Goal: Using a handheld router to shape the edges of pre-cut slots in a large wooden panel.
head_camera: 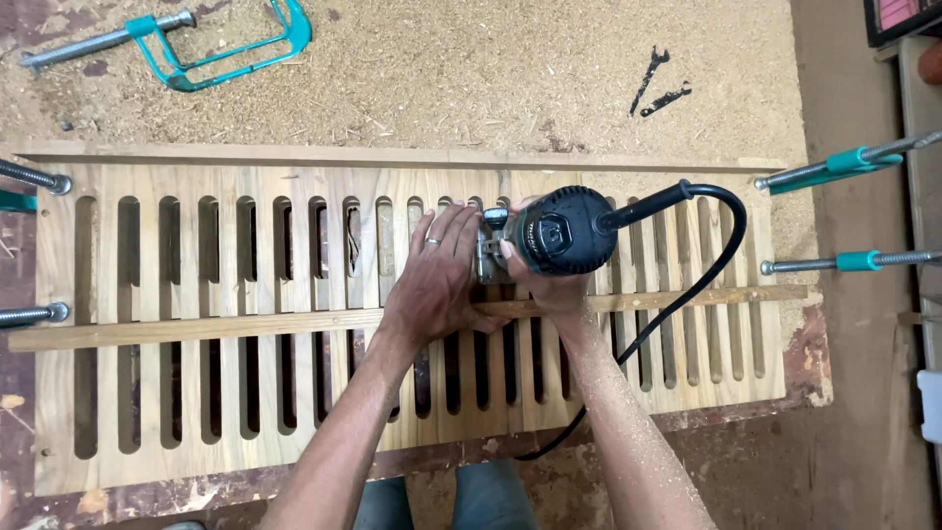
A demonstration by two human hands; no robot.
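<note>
A wide wooden panel (196,196) with many long vertical slots lies flat on a sawdust-covered bench. A thin wooden strip (196,327) runs across it from side to side. A black hand-held router (559,231) stands on the panel near its middle, its black cord (687,294) looping right and down off the bench. My left hand (437,280), with a ring on one finger, rests against the router's metal base and the panel. My right hand (549,285) wraps the router body from below, mostly hidden under it.
Teal-handled clamps hold the panel at the right edge (854,157) (854,260) and metal clamp screws press at the left (39,180) (34,315). A loose teal C-clamp (196,49) lies at the back left. Two small black wrenches (655,83) lie in the sawdust.
</note>
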